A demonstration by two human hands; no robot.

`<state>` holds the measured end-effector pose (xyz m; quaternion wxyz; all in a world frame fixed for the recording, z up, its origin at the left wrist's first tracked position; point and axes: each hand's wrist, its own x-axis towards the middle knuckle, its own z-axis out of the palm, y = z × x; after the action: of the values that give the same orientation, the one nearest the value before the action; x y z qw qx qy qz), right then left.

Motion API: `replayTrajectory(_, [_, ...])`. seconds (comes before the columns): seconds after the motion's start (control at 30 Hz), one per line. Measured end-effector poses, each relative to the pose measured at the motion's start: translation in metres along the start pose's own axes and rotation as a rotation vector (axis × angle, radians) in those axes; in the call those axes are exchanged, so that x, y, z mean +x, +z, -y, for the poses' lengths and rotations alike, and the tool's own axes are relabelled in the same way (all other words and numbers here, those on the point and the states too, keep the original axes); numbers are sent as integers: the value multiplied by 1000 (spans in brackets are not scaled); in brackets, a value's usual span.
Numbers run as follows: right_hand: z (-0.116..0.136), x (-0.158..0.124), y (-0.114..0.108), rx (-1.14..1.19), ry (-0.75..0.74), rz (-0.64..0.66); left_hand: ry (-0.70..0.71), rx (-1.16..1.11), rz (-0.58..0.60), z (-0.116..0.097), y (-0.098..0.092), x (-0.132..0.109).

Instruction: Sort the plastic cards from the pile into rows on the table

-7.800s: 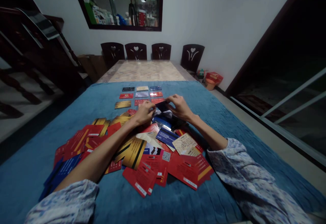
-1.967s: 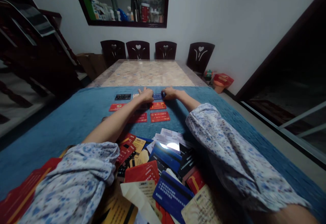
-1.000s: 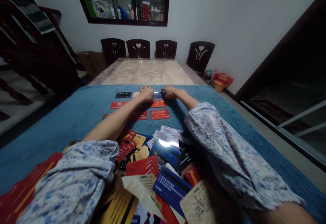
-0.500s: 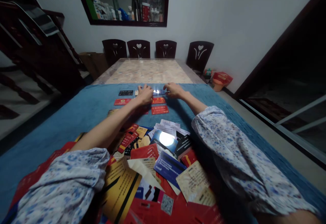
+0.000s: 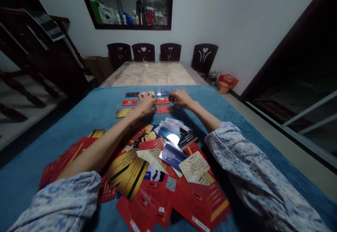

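Small cards lie in neat rows on the blue cloth (image 5: 79,119) at its far end: a black card (image 5: 132,94), a blue card (image 5: 162,93), a red card (image 5: 129,102), a gold card (image 5: 123,112) and two red cards (image 5: 164,109). My left hand (image 5: 146,103) rests over the middle of these rows with fingers curled down on them. My right hand (image 5: 180,98) hovers just right of the red cards, fingers bent; I see nothing in it. A loose heap of red, gold, blue and cream cards (image 5: 158,165) lies between my forearms.
Beyond the cloth the marble tabletop (image 5: 152,73) shows. Several dark chairs (image 5: 143,51) stand along the far wall under a glass cabinet (image 5: 129,3). A red container (image 5: 226,81) sits on the floor at the right. Dark stairs (image 5: 31,66) rise at the left.
Both hands have drawn back from the farthest row of cards toward me, leaving the blue card lying flat there. The view has pulled back, showing more of the heap.
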<state>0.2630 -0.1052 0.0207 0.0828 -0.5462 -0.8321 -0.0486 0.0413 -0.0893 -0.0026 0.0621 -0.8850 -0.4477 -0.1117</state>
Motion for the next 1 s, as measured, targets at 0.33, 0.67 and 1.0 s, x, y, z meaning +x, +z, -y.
replayTrajectory(0.33, [35, -39, -3, 45, -90, 18, 6, -87, 0, -6, -16, -52])
replayTrajectory(0.67, [61, -69, -7, 78, -173, 57, 25, -142, 56, -16, -28, -86])
replayTrajectory(1.0, [66, -101, -16, 139, -251, 124, 100, -186, 134, -40, -32, -94])
